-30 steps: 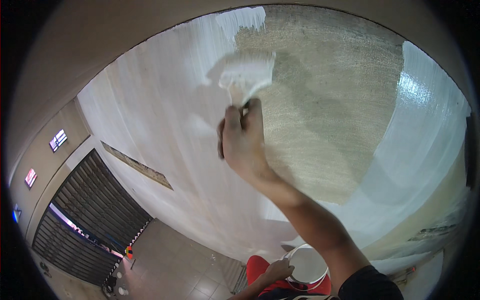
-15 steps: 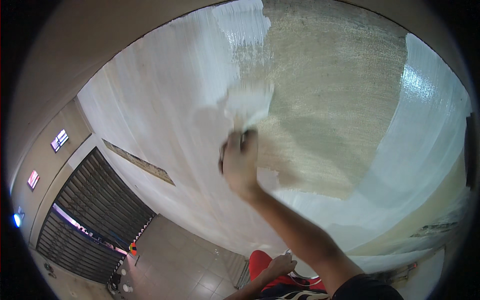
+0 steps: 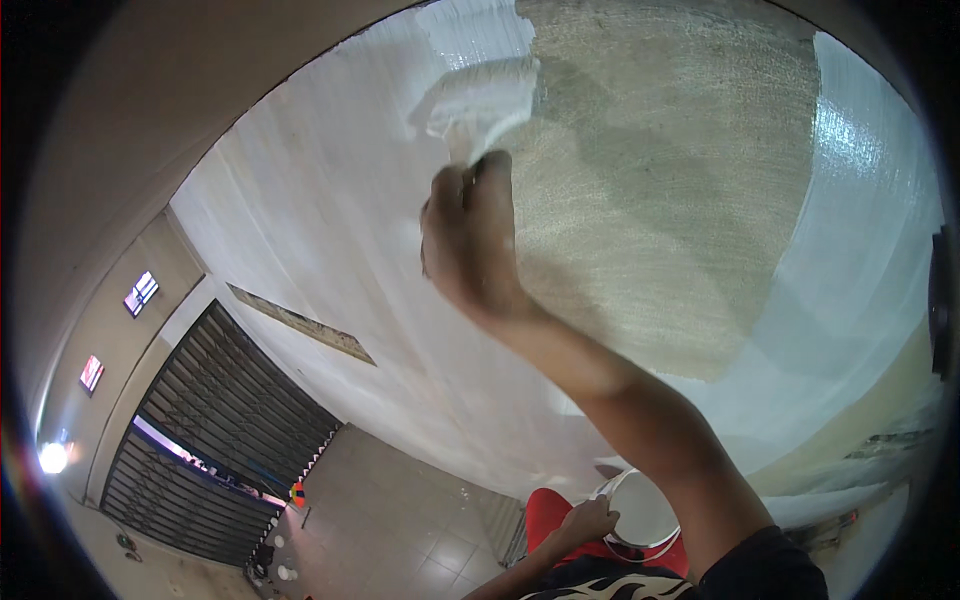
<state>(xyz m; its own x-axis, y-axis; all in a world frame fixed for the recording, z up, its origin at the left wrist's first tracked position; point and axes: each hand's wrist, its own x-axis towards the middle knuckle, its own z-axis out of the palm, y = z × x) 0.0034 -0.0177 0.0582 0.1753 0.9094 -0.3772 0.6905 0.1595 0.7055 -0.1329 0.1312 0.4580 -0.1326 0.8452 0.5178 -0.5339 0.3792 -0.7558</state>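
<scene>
My right hand point(image 3: 475, 235) is raised and closed round the handle of a wide paintbrush point(image 3: 485, 95). The brush's pale, paint-coated head lies against the wall point(image 3: 340, 220), at the left border of a beige, unpainted-looking patch point(image 3: 660, 190). Wet white strokes shine just above the brush. Low in the view, my left hand point(image 3: 588, 520) grips the rim of a round white bucket point(image 3: 650, 548) by my red-clothed leg. Whitish paint shows inside the bucket, and my right arm crosses close to its right side.
A dark folding metal gate point(image 3: 220, 430) stands at the left, with small windows point(image 3: 141, 294) above it. Grey floor tiles point(image 3: 400, 520) lie below. A narrow bare strip point(image 3: 300, 322) runs along the wall. A dark object point(image 3: 940, 300) juts in at the right edge.
My right hand and the brush have moved up the wall and slightly left. More of the bucket now shows beside my left hand. The whole view has shifted a little.
</scene>
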